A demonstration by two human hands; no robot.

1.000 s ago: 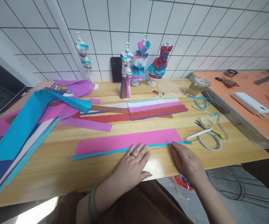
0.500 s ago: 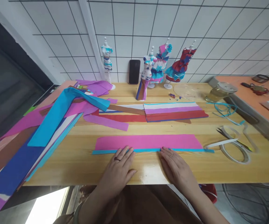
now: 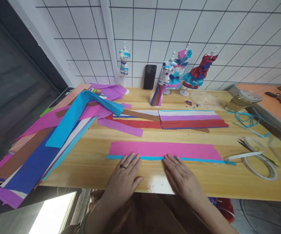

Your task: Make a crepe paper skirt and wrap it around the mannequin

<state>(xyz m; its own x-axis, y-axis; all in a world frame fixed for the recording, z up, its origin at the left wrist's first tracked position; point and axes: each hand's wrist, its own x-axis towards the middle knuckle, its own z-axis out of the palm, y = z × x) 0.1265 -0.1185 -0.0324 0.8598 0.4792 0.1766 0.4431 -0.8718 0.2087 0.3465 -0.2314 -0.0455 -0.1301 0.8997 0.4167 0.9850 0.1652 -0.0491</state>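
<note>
A wide pink strip of thin paper or cloth lies flat across the table in front of me. Along its near edge runs a narrow light-blue band. My left hand, with a dark ring on one finger, rests palm down, its fingertips on the blue band left of the strip's middle. To the right, my right hand lies flat as well, fingertips on the same band. Both hands have their fingers extended and grip nothing. A white narrow tape touches the strip's right end.
Coloured strips are heaped at left. Behind, a multicoloured striped panel lies flat. Small dressed mannequins and a black phone stand by the tiled wall. At right are scissors, blue cord and a glass jar.
The view has turned, so the table and objects appear farther right. Both hands have shifted slightly left along the blue band, still flat.
</note>
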